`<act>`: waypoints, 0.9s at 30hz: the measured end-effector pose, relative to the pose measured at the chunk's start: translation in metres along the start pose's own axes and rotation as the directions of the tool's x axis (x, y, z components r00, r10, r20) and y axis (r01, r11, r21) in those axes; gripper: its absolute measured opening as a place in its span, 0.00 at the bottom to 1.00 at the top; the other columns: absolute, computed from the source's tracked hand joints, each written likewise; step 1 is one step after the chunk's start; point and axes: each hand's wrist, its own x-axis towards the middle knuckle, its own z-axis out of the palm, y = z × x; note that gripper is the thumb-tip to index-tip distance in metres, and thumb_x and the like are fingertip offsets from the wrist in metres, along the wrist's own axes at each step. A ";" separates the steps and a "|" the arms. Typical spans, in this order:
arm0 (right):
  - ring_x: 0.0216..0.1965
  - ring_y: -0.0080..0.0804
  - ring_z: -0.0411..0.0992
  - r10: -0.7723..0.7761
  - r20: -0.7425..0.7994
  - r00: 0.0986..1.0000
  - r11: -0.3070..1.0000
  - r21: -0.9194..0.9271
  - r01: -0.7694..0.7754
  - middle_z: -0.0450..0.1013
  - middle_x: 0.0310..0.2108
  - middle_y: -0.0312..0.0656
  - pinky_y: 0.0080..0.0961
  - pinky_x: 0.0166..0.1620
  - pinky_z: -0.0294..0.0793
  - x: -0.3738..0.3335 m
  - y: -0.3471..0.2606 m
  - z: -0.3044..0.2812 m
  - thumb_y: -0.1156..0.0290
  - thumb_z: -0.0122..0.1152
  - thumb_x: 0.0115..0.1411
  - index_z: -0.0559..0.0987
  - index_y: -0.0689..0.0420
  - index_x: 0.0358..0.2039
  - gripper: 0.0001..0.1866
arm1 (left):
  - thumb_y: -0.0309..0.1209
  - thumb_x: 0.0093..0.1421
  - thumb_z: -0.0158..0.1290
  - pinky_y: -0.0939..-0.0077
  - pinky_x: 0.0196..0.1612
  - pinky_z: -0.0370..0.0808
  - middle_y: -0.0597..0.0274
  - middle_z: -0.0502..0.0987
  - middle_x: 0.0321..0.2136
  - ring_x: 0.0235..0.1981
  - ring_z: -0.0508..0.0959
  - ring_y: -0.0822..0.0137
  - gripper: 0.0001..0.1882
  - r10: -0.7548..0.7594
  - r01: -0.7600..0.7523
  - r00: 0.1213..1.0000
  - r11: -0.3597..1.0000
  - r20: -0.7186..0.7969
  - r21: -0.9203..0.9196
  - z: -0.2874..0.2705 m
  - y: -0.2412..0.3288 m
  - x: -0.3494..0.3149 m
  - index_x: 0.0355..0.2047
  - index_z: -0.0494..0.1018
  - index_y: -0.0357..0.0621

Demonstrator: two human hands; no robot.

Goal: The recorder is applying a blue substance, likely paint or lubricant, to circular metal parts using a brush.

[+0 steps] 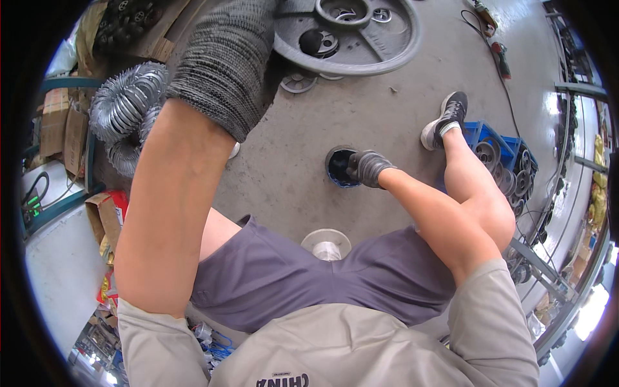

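My left hand [229,55], in a dark grey knitted glove, is raised close to the camera and grips the left side of a grey spoked metal wheel [393,55]. Its fingertips are hidden, and the top edge of the picture cuts off part of the wheel. My right hand [370,169], gloved the same way, is lower and farther off, at the mouth of a small round container [336,155] with a dark, bluish inside. The fingers there are curled over the container's right side; what they hold, if anything, is hidden.
Smaller wheels [298,83] lie on the floor beyond the raised one. Coiled silver ducting [129,103] stands at left beside cardboard boxes. Blue crates [480,135] with metal wheels sit by my right foot. Corded power tools [501,60] lie far right. A white tub [327,244] is between my legs.
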 end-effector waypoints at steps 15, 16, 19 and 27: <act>0.30 0.33 0.79 0.123 0.092 0.988 0.859 0.488 -0.153 0.80 0.31 0.46 0.30 0.35 0.78 0.000 -0.017 -0.050 0.58 0.60 0.62 0.81 0.63 0.42 0.19 | 0.35 0.68 0.52 0.74 0.44 0.80 0.56 0.80 0.36 0.39 0.80 0.66 0.14 0.554 -0.317 0.832 0.479 -0.002 0.819 0.000 0.006 -0.015 0.44 0.77 0.37; 0.28 0.31 0.78 0.136 0.088 0.987 0.688 0.708 -0.158 0.80 0.30 0.45 0.27 0.33 0.77 -0.012 -0.026 -0.073 0.58 0.61 0.62 0.81 0.63 0.41 0.19 | 0.35 0.68 0.52 0.74 0.44 0.80 0.56 0.80 0.36 0.39 0.80 0.67 0.14 0.592 -0.299 0.806 0.388 0.013 0.872 -0.003 0.006 -0.011 0.44 0.77 0.37; 0.25 0.28 0.75 0.177 -0.002 0.984 0.533 0.841 -0.094 0.77 0.28 0.43 0.23 0.28 0.74 -0.062 -0.017 -0.132 0.59 0.62 0.62 0.80 0.62 0.39 0.17 | 0.33 0.69 0.52 0.72 0.49 0.78 0.54 0.80 0.41 0.44 0.80 0.64 0.12 0.607 -0.458 0.727 0.082 0.320 0.885 -0.057 -0.014 0.028 0.47 0.76 0.39; 0.23 0.30 0.76 0.016 -0.416 0.909 0.402 0.835 0.375 0.77 0.27 0.45 0.23 0.26 0.74 -0.165 -0.069 -0.235 0.60 0.61 0.64 0.79 0.63 0.40 0.16 | 0.36 0.69 0.53 0.72 0.40 0.75 0.56 0.80 0.37 0.37 0.77 0.68 0.13 0.329 -0.204 0.944 0.489 0.037 0.848 -0.024 -0.010 0.013 0.44 0.76 0.38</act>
